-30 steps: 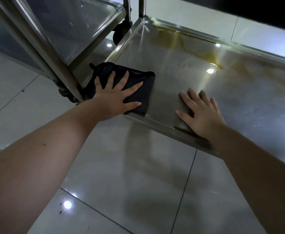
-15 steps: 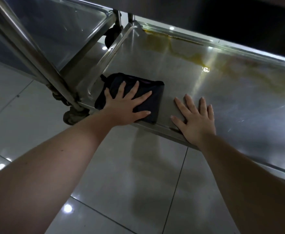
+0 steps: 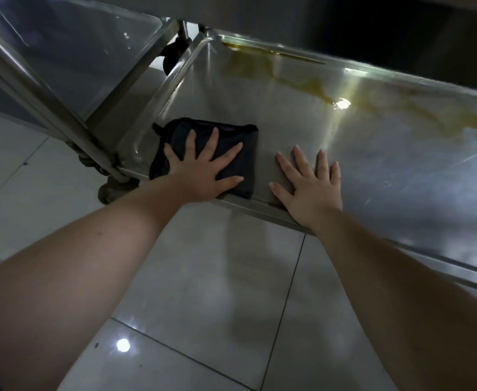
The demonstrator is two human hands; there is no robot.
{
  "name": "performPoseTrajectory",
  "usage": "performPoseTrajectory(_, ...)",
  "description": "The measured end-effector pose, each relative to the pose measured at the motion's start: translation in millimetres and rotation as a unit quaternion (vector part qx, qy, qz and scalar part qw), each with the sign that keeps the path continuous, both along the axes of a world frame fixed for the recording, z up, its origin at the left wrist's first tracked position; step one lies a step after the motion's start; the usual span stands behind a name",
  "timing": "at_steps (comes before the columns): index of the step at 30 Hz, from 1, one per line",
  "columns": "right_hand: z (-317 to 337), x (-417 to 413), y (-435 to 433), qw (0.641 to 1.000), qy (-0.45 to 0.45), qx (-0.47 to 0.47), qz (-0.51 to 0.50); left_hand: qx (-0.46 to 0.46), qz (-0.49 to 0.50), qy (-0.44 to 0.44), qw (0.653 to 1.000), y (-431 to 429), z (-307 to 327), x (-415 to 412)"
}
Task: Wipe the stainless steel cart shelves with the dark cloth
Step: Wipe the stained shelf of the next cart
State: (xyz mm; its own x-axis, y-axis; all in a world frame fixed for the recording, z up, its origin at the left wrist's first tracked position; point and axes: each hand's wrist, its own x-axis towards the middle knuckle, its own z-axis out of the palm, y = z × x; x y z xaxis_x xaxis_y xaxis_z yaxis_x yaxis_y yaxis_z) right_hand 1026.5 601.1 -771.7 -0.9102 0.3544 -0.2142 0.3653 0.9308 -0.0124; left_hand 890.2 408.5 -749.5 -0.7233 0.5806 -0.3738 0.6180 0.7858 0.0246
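A folded dark cloth [image 3: 244, 142] lies in the near left corner of the low stainless steel cart shelf [image 3: 387, 153]. My left hand [image 3: 203, 170] presses flat on the cloth with fingers spread. Right beside it, my right hand [image 3: 310, 182] rests flat on the bare shelf, its palm at the front rim. A yellowish-brown stain [image 3: 296, 80] runs along the shelf's far edge toward the right.
A second steel cart [image 3: 85, 60] stands to the left, its slanted post [image 3: 48, 108] and caster [image 3: 113, 190] close to the cloth. Another caster [image 3: 172, 57] shows behind. Glossy light floor tiles [image 3: 217, 292] lie below. An upper shelf overhangs at the top.
The view has shifted slightly, so the shelf sits lower in frame. Both hands stay flat in nearly the same spots, the left on the cloth, the right on the shelf.
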Motion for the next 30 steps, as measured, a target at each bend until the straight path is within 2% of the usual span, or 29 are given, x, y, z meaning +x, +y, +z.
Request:
performPoseTrajectory(5,15,32,45,0.997,-0.025,-0.052,0.048,0.000,-0.035,-0.002,0.999,42,1,34)
performPoseTrajectory(11,21,139,146,0.995,-0.088,-0.036,0.008,-0.001,-0.010,0.020,1.000,44,2,40)
performPoseTrajectory(15,10,167,154,0.997,-0.058,-0.040,-0.034,-0.006,0.008,0.018,1.000,62,2,57)
performPoseTrajectory(18,7,169,153,0.998,-0.025,-0.036,-0.040,-0.010,-0.029,0.018,0.999,99,0,87)
performPoseTrajectory(24,11,174,174,0.996,-0.002,-0.087,-0.025,0.005,-0.093,0.003,0.996,208,-2,165)
performPoseTrajectory(27,12,194,201,0.993,-0.008,-0.072,-0.096,0.007,-0.083,-0.017,0.996,251,2,198)
performPoseTrajectory(30,10,215,218,0.987,-0.009,-0.085,-0.134,0.017,-0.082,-0.021,0.996,251,2,198)
